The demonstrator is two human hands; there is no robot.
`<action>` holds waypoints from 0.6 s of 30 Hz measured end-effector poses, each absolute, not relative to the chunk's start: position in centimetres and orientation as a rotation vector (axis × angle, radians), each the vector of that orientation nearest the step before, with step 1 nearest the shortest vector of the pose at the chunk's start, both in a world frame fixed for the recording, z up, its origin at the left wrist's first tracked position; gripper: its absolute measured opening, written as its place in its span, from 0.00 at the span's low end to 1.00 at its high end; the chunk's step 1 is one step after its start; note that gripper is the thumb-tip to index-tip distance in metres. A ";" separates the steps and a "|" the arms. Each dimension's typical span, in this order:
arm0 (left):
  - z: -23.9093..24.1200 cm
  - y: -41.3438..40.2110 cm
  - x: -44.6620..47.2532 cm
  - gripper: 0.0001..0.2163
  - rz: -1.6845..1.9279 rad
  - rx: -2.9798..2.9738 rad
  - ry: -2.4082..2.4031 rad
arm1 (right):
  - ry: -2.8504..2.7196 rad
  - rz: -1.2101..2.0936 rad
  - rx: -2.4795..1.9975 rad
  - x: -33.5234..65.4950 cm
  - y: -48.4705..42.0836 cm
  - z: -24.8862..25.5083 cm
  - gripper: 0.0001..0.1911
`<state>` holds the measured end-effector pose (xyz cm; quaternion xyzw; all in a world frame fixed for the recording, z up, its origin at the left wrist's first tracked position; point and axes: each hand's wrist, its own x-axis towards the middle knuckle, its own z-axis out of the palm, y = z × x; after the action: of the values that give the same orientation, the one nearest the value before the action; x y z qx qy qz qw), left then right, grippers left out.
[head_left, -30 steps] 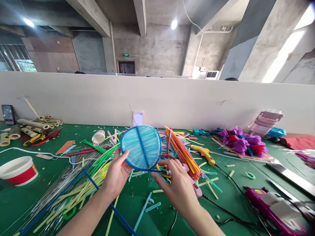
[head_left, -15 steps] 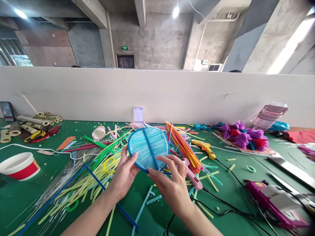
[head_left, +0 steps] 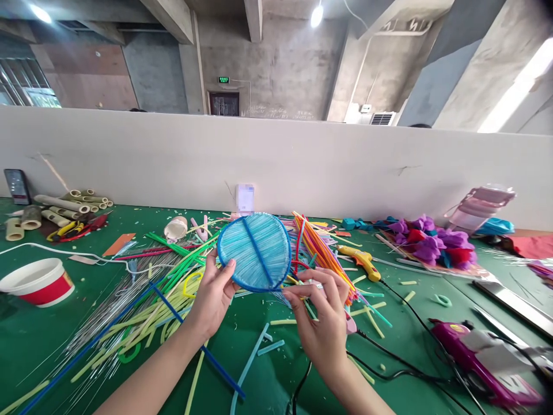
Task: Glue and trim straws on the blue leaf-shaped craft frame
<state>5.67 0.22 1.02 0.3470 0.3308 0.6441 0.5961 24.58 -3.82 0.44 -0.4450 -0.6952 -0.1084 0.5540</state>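
A round disc [head_left: 237,259] wrapped in light blue fuzzy strands, with a darker blue rim and a dark blue bar across its middle, is held up over the table. My left hand [head_left: 211,300] grips its lower left edge, thumb on the front face and fingers behind. My right hand [head_left: 322,314] is just off the disc's lower right edge, its fingers bent and the thumb apart from the index finger. Nothing can be made out between them. Partly hidden behind the right hand is a pink glue gun [head_left: 351,324]. Orange pipe cleaners [head_left: 322,245] lie behind it.
Green and yellow pipe cleaners [head_left: 173,302] and thin wires cover the left side of the green table [head_left: 164,380]. A paper cup [head_left: 41,282] stands far left. Toward the right are a yellow glue gun [head_left: 363,262], purple-red flowers [head_left: 432,239] and a magenta power strip [head_left: 484,363] with black cords.
My right hand has come away from the disc's lower edge, moving right. My left hand has shifted the disc slightly left and up. The whole view has tilted a little.
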 end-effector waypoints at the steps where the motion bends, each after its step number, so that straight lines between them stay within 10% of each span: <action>1: 1.0 0.5 5.3 0.23 1.517 0.799 0.774 | -1.609 -0.253 -1.049 24.8 -3.7 0.5 0.05; 18: 0.8 0.3 5.5 0.24 1.477 0.845 0.796 | -1.855 -0.362 -1.005 24.7 -3.8 -0.5 0.13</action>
<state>5.49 0.27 0.80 0.3633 0.3420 0.6345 0.5903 24.66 -3.75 -0.46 -0.4118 -0.7604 -0.1483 0.4798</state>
